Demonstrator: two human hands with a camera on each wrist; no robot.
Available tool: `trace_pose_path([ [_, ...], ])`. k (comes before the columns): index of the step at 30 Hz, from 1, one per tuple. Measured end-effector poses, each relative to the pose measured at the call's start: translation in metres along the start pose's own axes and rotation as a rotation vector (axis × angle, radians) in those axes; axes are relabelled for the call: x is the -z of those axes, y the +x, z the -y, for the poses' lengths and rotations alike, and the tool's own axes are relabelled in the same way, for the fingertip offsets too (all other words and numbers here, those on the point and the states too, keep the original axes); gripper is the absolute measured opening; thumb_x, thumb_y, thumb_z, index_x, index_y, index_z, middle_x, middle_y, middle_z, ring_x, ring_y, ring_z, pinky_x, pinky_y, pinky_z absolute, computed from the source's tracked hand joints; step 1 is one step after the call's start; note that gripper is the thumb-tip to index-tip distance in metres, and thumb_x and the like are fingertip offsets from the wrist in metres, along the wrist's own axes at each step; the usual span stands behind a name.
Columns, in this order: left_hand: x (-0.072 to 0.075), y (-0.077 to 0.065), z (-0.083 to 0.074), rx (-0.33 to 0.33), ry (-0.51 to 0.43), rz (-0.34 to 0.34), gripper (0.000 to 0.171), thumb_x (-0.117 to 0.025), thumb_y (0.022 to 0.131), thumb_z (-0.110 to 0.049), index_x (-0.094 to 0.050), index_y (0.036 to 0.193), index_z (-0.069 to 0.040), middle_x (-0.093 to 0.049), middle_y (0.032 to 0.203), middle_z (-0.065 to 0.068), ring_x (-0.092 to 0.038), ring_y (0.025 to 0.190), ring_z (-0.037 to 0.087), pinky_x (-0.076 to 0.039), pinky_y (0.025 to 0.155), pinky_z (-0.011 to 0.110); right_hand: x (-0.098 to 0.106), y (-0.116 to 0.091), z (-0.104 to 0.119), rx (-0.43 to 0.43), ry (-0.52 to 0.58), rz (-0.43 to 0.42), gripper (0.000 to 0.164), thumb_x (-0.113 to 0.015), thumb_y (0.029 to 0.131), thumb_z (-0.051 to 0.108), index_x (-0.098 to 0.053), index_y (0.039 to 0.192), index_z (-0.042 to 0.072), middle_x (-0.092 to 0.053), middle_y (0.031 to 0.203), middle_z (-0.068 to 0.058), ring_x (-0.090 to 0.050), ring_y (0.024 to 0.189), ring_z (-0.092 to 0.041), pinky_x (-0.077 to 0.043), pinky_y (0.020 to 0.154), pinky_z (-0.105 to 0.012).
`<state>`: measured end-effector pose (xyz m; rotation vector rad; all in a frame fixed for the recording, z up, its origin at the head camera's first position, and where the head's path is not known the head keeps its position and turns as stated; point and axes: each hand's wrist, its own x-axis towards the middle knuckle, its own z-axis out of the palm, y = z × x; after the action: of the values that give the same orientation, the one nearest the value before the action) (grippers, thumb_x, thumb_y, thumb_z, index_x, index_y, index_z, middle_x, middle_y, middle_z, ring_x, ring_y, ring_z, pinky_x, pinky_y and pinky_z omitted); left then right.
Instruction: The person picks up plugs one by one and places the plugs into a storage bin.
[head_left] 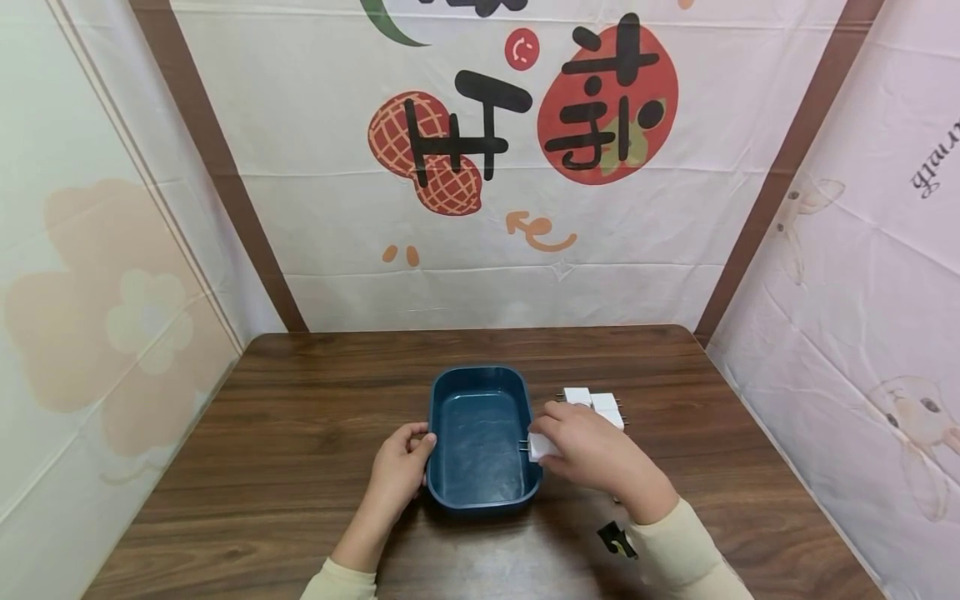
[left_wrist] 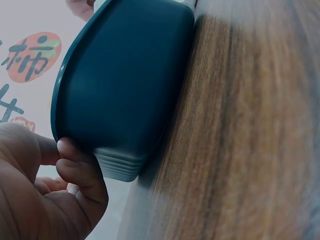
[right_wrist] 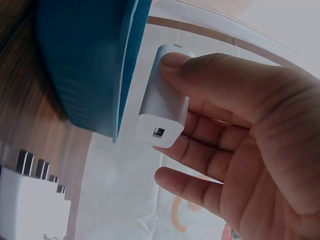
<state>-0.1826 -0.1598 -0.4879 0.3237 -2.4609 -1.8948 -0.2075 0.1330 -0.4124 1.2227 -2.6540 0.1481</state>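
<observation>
A dark blue rectangular tray [head_left: 480, 450] sits on the wooden table, its inside bare. My left hand [head_left: 397, 467] holds the tray's left rim; the left wrist view has the fingers [left_wrist: 80, 170] bent at the edge. In my right hand [head_left: 592, 454] a white plug-in charger [head_left: 542, 447] is pinched, over the tray's right rim with its two prongs pointing inward. The right wrist view shows the thumb along this charger's side and a USB port on its end face [right_wrist: 159, 132].
Several more white chargers [head_left: 603, 403] stand close together right of the tray, partly behind my right hand, with metal prongs showing. A small black item with a yellowish mark [head_left: 617, 540] lies near my right sleeve. Printed cloth walls [head_left: 495, 292] border the wooden table [head_left: 315, 400].
</observation>
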Motion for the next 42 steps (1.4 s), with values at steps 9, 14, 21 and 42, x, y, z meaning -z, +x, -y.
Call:
trace_pose_path([
  [9,0.001,-0.002,-0.001,-0.001,-0.002,0.011,0.033,-0.058,0.105,-0.021,-0.059,0.134,-0.003,-0.065,0.090,0.013,-0.052,0.053,0.017,-0.040,0.042,0.027,0.001,0.006,0.007,0.030,0.013,0.013,0.037,-0.084,0.086,0.030,-0.073,0.115,0.012,-0.063,0.102,0.003,-0.061,0.091,-0.015,-0.053,0.083,-0.032],
  [14,0.001,-0.003,-0.001,-0.005,0.003,0.000,0.033,-0.058,0.105,-0.020,-0.060,0.134,-0.003,-0.064,0.088,0.013,-0.052,0.052,0.017,-0.040,0.041,0.027,0.004,0.011,0.012,0.034,0.009,0.036,0.038,-0.082,0.087,0.031,-0.072,0.118,0.012,-0.065,0.108,0.003,-0.062,0.098,-0.015,-0.054,0.088,-0.034],
  [21,0.001,-0.002,-0.001,-0.006,0.008,0.005,0.034,-0.057,0.105,-0.019,-0.059,0.135,-0.003,-0.063,0.084,0.013,-0.050,0.049,0.017,-0.039,0.040,0.027,0.005,0.018,0.020,0.060,0.009,0.030,0.036,-0.082,0.087,0.030,-0.071,0.116,0.013,-0.065,0.107,0.002,-0.062,0.098,-0.016,-0.053,0.091,-0.036],
  [42,0.002,-0.003,0.001,-0.007,0.007,0.003,0.031,-0.058,0.105,-0.019,-0.059,0.132,-0.003,-0.057,0.075,0.008,-0.051,0.049,0.022,-0.039,0.039,0.027,0.003,0.041,0.043,0.113,-0.018,0.075,0.038,-0.080,0.089,0.036,-0.071,0.120,0.017,-0.065,0.107,0.004,-0.062,0.095,-0.014,-0.055,0.086,-0.035],
])
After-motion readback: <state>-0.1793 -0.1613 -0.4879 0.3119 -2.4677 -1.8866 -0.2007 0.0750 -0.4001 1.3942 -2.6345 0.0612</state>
